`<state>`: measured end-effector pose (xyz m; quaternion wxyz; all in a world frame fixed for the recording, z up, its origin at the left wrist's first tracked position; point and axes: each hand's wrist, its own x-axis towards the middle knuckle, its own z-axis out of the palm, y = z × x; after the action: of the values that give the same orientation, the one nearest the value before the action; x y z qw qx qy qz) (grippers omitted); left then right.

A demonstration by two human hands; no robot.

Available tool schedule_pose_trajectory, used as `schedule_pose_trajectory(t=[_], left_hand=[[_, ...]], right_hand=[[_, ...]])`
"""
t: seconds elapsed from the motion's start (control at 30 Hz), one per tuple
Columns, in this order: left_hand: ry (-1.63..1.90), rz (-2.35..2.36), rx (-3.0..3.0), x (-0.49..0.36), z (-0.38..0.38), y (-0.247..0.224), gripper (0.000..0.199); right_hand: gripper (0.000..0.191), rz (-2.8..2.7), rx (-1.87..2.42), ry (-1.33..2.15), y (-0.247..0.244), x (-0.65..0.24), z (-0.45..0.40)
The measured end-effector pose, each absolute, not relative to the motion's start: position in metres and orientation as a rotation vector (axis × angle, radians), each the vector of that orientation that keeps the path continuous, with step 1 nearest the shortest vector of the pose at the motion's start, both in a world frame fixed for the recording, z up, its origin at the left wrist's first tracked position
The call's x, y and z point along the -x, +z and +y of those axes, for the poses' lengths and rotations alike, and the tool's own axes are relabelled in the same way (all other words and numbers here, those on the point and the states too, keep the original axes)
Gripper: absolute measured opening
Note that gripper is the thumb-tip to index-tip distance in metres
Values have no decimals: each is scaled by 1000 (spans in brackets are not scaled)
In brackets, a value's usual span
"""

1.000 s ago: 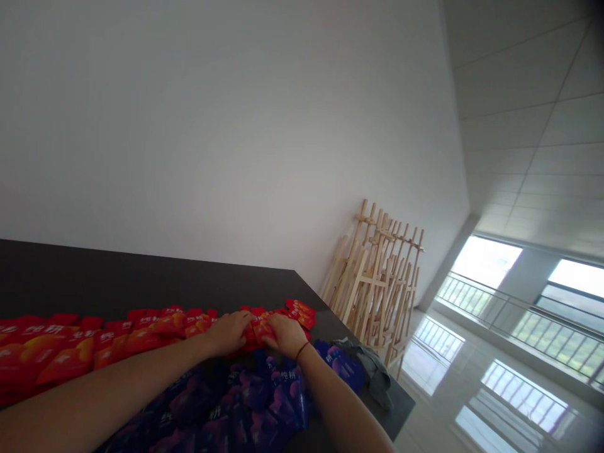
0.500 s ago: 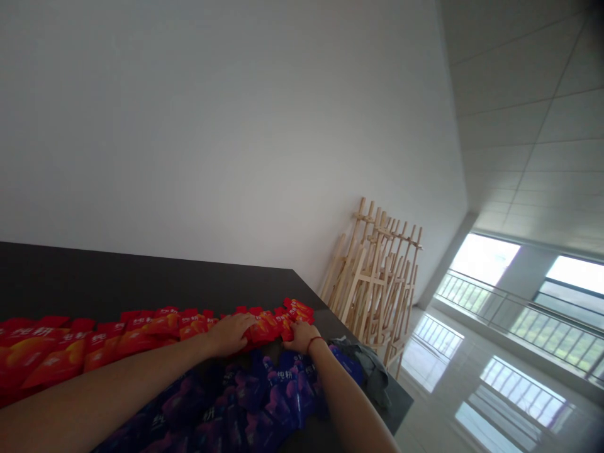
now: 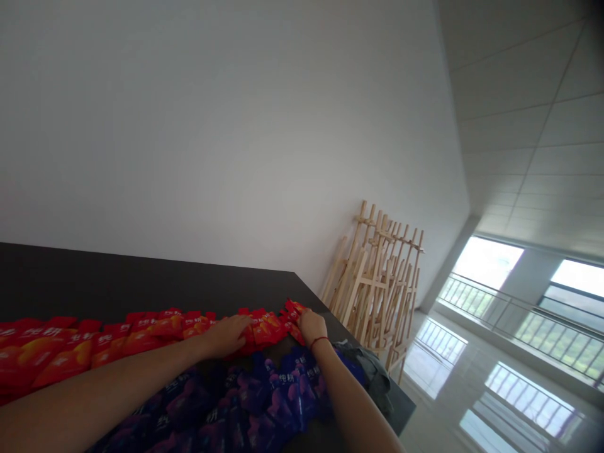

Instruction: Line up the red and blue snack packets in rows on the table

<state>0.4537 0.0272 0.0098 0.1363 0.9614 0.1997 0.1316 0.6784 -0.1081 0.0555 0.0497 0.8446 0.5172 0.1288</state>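
A long row of red-orange foil packets (image 3: 61, 355) with white lettering lies along the dark table (image 3: 141, 283), overlapping one another. My left hand (image 3: 227, 335) rests on the packets, fingers together and pointing toward the row's far end. My right hand (image 3: 311, 327), with a red string (image 3: 319, 341) at the wrist, is curled over the far end of the row, its fingertips on a red packet (image 3: 293, 309). Closely beside the row, under my forearms, lies a mass of blue-purple packets (image 3: 264, 396).
A crumpled grey cloth (image 3: 372, 374) lies at the table's right edge. Beyond the table's corner, wooden frames (image 3: 377, 283) lean against a white wall (image 3: 236, 138). Railed windows (image 3: 488, 261) and a shiny tiled floor (image 3: 438, 402) lie to the right.
My right hand has moved away from my left, along the red row toward its far end. My left hand stays in nearly the same place on the packets.
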Motion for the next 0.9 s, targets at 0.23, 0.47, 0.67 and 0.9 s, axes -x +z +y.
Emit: schedule_pose_trajectory(t=[0.23,0.47,0.67,0.9], left_hand=[[475,597,-2761,-459,31,5,69],[350,466,-2747,-459,27,3,60],[400,502,-2719,-446,31,6,60],[423,512,-2675,-425,35,12,60]], right_hand=[[40,1842,-2298,421,36,-605,-72],[38,1918,-2323,301,35,-596,-75],[36,1541,-2634,148,50,-675,-95],[47,1389,-2659,56,22,-688,-100]])
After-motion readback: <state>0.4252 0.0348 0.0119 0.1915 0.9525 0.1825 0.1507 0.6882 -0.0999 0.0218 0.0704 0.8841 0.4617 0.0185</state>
